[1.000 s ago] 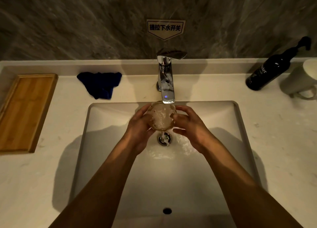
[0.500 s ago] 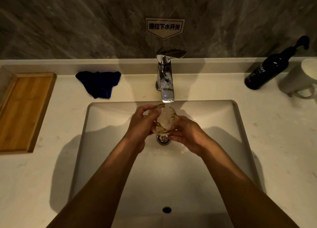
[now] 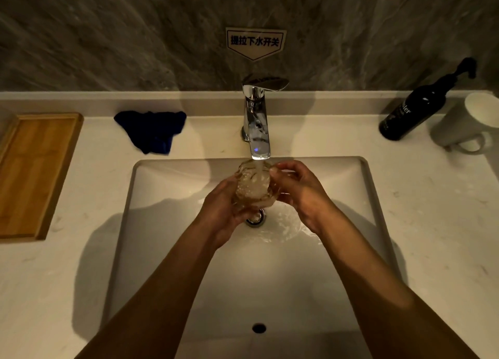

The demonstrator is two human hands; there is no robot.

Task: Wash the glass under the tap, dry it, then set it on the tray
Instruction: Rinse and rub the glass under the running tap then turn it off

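A person rinses a faceted glass (image 3: 252, 187) under the running chrome tap (image 3: 256, 121), holding it over the white sink (image 3: 167, 250) just above the drain (image 3: 255, 219). The left hand (image 3: 224, 210) cups the glass from below and from the side away from the bottle, its fingers wrapped round the lower wall. The right hand (image 3: 299, 190) grips the opposite side, with thumb and fingers pinching near the rim. The stream from the spout falls straight into the glass, which is tipped slightly with its mouth toward the tap, and water spreads across the basin floor on the right-hand side of the drain.

On the pale worktop (image 3: 432, 237), well to the left of the tap, a wooden tray (image 3: 32, 175) lies flat with nothing on it. Between the tray and the tap sits a crumpled dark blue cloth (image 3: 152, 131). Far to the right of the tap stands a black pump bottle (image 3: 413, 113), and just beyond it a white mug (image 3: 467, 123) with its handle facing the sink. On the grey stone wall directly above the tap hangs a small sign (image 3: 255, 42) printed with Chinese characters. An overflow hole (image 3: 259, 328) shows in the near wall of the sink, between the two forearms.
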